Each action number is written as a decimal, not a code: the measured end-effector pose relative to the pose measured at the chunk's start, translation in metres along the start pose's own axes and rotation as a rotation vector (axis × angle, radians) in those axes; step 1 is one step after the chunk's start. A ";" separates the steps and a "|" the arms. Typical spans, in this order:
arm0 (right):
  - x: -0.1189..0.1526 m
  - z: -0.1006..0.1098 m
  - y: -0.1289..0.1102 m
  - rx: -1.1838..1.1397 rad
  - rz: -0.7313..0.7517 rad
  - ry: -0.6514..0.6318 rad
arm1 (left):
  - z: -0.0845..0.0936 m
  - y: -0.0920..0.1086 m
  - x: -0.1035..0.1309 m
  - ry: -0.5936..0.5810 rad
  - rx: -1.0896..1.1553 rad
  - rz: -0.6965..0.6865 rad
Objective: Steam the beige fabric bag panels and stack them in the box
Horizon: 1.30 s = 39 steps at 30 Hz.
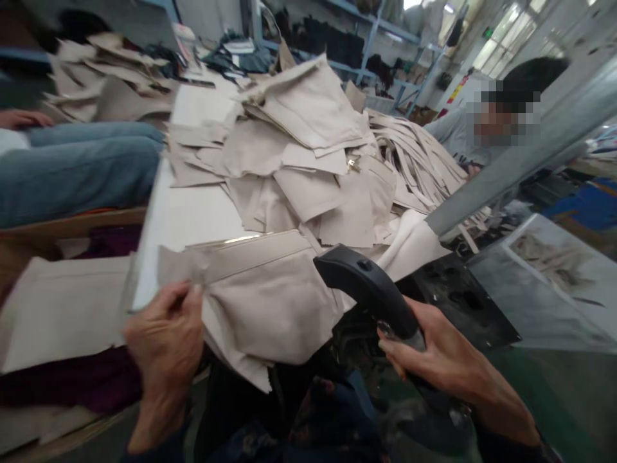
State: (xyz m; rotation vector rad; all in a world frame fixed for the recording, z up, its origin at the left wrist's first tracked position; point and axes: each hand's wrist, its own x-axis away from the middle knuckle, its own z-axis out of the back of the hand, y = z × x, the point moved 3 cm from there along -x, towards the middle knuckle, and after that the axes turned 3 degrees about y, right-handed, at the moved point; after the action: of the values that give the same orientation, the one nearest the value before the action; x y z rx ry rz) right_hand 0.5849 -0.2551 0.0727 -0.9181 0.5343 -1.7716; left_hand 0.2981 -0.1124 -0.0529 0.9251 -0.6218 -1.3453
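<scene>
Fingers and thumb of my left hand pinch the left upper corner of a beige leather-like bag panel. This panel has a stitched band with a shiny strip along its top edge, and its lower folds hang over the table's front edge. Wrapped around a black curved hand tool, my right hand is closed. The tool's blunt head lies at the panel's right upper side; whether it touches the panel I cannot tell. Part of its grip is hidden by my fingers.
Beige pieces are heaped on the white table, with long straps at right. A slanting grey post stands at right. One person sits beyond it; another's jeans-clad legs are at left, above a box holding panels.
</scene>
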 end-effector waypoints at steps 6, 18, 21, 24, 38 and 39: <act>-0.023 -0.049 -0.027 0.021 0.125 -0.186 | -0.002 0.009 -0.020 0.108 0.343 0.100; -0.057 -0.095 -0.079 0.062 0.293 -0.160 | 0.002 -0.004 -0.020 0.059 0.618 0.038; -0.062 -0.103 -0.084 0.050 0.311 -0.129 | 0.005 0.003 -0.018 0.036 0.580 -0.006; -0.073 -0.109 -0.088 0.005 0.293 -0.154 | 0.004 0.007 -0.017 0.063 0.529 -0.009; -0.060 -0.096 -0.078 0.124 0.299 -0.134 | -0.012 -0.005 -0.020 0.069 0.667 0.105; -0.064 -0.102 -0.078 0.116 0.306 -0.131 | -0.013 -0.006 -0.020 0.064 0.690 0.113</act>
State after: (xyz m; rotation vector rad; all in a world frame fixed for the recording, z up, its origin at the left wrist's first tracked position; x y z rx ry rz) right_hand 0.4704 -0.1728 0.0455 -0.8178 0.4556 -1.4410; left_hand 0.3029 -0.0899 -0.0620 1.4502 -1.1046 -0.9978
